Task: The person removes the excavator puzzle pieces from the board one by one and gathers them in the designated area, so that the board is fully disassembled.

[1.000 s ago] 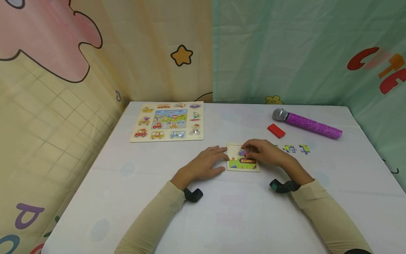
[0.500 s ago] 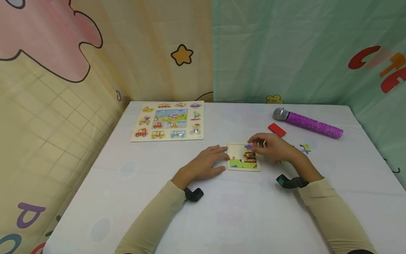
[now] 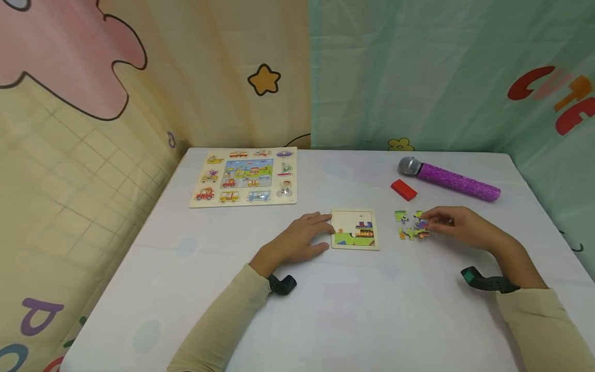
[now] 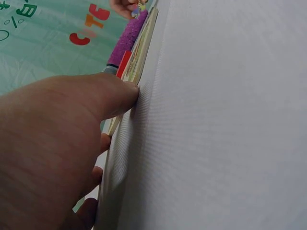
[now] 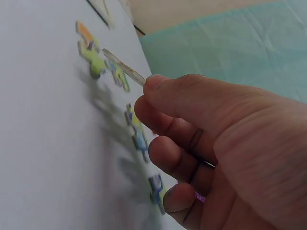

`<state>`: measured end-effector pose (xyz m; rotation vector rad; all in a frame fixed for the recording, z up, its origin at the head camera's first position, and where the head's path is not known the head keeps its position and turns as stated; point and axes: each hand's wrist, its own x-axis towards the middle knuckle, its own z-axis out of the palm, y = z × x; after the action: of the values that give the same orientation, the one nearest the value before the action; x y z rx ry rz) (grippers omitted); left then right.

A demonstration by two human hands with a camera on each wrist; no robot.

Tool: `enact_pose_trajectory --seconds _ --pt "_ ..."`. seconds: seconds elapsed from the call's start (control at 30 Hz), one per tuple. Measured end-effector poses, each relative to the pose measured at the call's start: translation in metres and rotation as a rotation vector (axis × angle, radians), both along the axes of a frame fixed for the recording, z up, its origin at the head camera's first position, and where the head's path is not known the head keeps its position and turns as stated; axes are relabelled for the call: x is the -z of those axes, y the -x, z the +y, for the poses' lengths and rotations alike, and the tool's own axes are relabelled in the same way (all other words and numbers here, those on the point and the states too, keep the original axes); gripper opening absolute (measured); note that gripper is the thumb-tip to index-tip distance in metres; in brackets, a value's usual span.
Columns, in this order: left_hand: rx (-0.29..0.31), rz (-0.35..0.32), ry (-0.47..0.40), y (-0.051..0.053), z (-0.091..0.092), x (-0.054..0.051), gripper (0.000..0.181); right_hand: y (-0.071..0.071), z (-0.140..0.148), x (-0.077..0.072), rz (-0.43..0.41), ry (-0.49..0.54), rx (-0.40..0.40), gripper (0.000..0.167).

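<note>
The small puzzle tray point(image 3: 345, 219) looks like smooth wood from here; the microphone handle point(image 3: 457, 182) is rough with glitter, its head point(image 3: 409, 166) metal mesh, the tablecloth point(image 3: 353, 315) matt.

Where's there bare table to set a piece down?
Bare table: between the sleeves, on the near side of the small board; also further back between the large board and red block. Crowded: right of the small board, with loose pieces, the right hand and, behind, the microphone.

The green curtain point(image 3: 395, 77) shows a red "C" point(image 3: 515, 92), orange "T" point(image 3: 572, 95) and red "E" point(image 3: 567, 118) (one pale letter point(image 3: 551, 86) unclear).
</note>
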<state>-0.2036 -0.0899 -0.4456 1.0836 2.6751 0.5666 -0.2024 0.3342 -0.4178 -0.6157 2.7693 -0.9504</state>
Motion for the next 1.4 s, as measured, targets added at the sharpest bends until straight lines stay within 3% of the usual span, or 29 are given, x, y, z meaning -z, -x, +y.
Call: enact_pose_trajectory --seconds 0.17,0.37,0.8,1.03,1.4 --pt "-0.009 -0.006 0.000 0.001 -0.001 0.002 0.037 -0.009 0.019 0.013 0.023 0.040 0.020 0.022" --pt "-0.005 0.006 -0.003 0.002 -0.001 0.005 0.037 -0.012 0.020 0.020 0.066 0.075 0.007 0.022" --pt "-0.001 0.018 -0.020 0.002 -0.001 0.006 0.037 -0.013 0.014 0.022 0.121 0.051 -0.020 0.027" --pt "0.003 0.011 -0.022 0.002 0.000 0.005 0.037 -0.014 0.016 0.023 0.127 0.016 0.041 0.016" --pt "-0.004 0.010 -0.004 0.001 0.000 0.005 0.037 -0.011 0.013 0.025 0.161 0.013 0.048 0.014"
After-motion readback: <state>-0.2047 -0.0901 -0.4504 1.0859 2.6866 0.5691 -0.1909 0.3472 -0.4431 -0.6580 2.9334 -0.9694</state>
